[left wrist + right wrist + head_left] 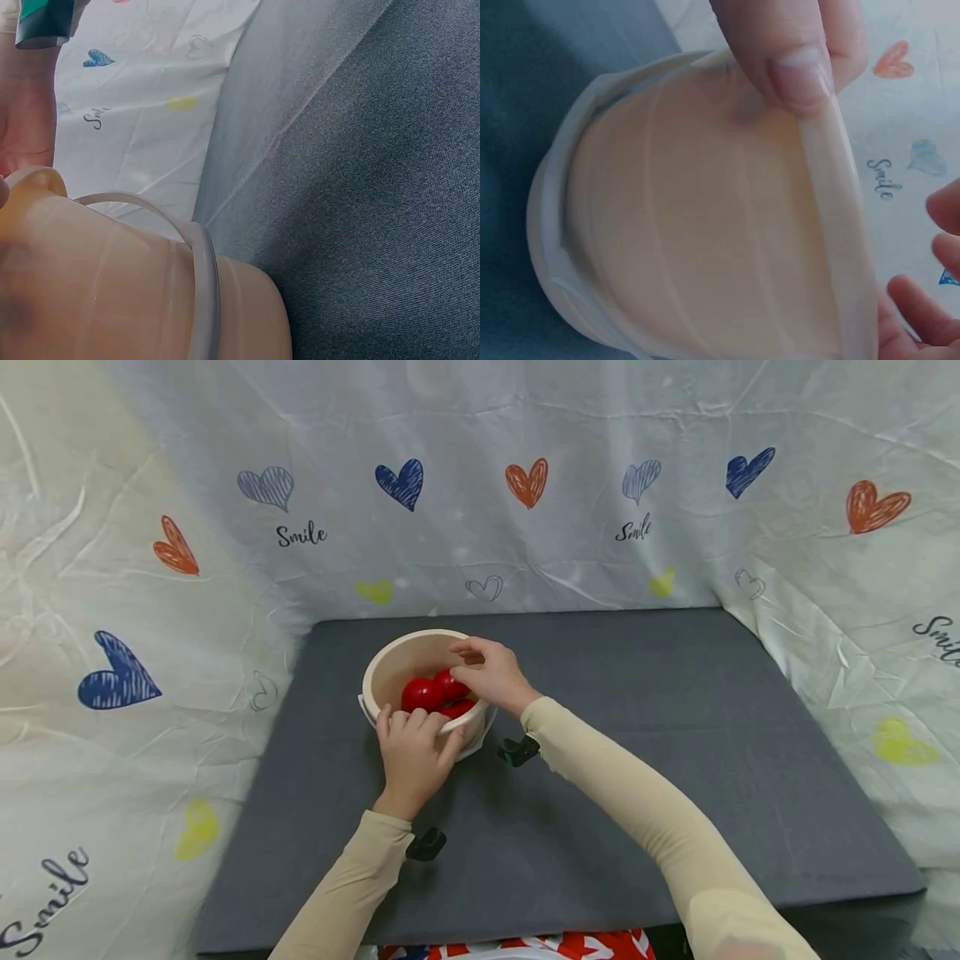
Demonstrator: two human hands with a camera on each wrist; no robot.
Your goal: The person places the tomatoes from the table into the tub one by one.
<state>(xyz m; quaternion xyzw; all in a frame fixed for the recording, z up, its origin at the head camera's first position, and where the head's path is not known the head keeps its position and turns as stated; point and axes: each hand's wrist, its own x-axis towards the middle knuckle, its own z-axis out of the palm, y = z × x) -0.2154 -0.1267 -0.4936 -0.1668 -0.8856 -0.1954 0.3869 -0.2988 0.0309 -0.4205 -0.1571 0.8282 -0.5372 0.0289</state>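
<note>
A cream bucket with a pale handle stands on the dark grey table. Inside lie glossy red round objects; whether they are balls or fruit I cannot tell. My left hand grips the near rim, fingertips over the edge and thumb against the outer wall. Over the right side of the rim reaches my right hand, its fingers loosely bent above the red objects. Nothing shows between those fingers, which appear raised past the rim at the lower right of the right wrist view.
The grey table extends to the right of the bucket and towards the person. A white cloth printed with hearts and "Smile" hangs behind and along both sides. Each wrist carries a small black device.
</note>
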